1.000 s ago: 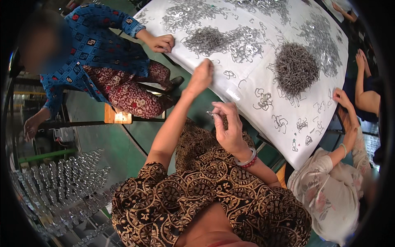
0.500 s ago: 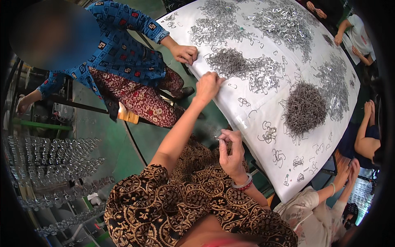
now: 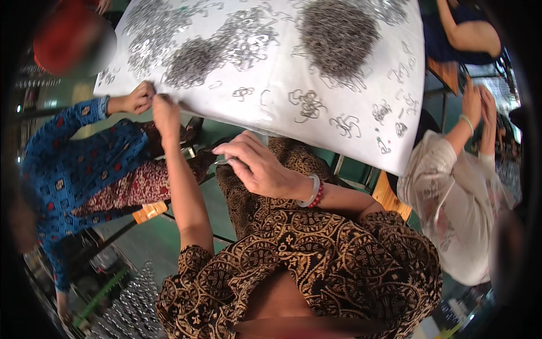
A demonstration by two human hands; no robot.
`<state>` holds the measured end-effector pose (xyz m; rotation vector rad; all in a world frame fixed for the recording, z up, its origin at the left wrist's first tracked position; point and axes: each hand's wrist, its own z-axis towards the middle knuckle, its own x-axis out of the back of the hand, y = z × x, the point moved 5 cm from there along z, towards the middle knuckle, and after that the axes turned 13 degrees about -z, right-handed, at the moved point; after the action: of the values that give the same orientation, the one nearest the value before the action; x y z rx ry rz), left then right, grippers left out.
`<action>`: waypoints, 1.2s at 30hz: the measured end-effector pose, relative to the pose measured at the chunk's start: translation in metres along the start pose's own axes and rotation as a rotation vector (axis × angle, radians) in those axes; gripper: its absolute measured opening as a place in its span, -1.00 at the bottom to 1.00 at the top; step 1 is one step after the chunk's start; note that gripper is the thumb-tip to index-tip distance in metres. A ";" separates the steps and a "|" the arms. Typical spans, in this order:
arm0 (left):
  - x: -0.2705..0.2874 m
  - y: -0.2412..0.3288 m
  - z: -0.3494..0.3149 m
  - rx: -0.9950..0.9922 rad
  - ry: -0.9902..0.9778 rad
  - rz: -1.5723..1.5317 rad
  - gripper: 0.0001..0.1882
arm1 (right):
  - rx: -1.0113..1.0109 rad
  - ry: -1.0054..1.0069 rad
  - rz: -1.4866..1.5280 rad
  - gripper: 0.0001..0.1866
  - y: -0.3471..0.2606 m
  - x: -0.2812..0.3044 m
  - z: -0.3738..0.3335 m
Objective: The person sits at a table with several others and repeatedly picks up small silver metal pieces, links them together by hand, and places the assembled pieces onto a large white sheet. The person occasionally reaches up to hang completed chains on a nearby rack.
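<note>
My right hand (image 3: pixel 254 166), with a pale bangle and red beads at the wrist, is held in front of the table's near edge. Its thumb and fingers pinch a small shiny metal piece (image 3: pixel 221 162), its shape mostly hidden. My left hand (image 3: pixel 166 116) is at the edge of the white-covered table (image 3: pixel 226 109), close beside a co-worker's hand (image 3: pixel 139 98). Its fingers look curled together and slightly blurred; what they may hold is hidden. Beyond it lies a dark heap of bent wire hooks (image 3: pixel 193 62), with shinier hooks (image 3: pixel 245 42) spread alongside.
A larger dark heap of hooks (image 3: pixel 339 37) stands farther right on the table. Small clusters of hooks (image 3: pixel 306 105) lie along the near side. A co-worker in patterned blue (image 3: pixel 84 147) sits left, another in a pale top (image 3: pixel 446 209) right. Shiny metal rows (image 3: pixel 130 308) hang lower left.
The view has turned, so the table now stretches across the top. My right hand has turned sideways, fingers pointing left, still pinching the metal piece. My left hand remains by the table edge.
</note>
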<state>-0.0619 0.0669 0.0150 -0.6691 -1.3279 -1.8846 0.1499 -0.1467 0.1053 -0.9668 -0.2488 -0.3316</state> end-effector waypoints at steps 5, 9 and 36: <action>0.010 0.025 0.006 -0.001 -0.040 -0.270 -0.87 | -0.008 -0.016 0.046 -0.60 0.003 -0.001 -0.008; 0.003 0.094 -0.004 -0.061 -0.393 -0.400 -0.88 | 0.015 0.002 0.052 -0.61 -0.001 0.002 -0.015; -0.024 0.129 -0.073 -0.019 -0.488 -0.729 -0.85 | 0.035 -0.057 0.051 -0.63 -0.027 0.012 -0.022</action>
<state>0.0549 -0.0223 0.0453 -0.7473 -2.0749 -2.3882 0.1523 -0.1809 0.1183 -0.9474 -0.2804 -0.2531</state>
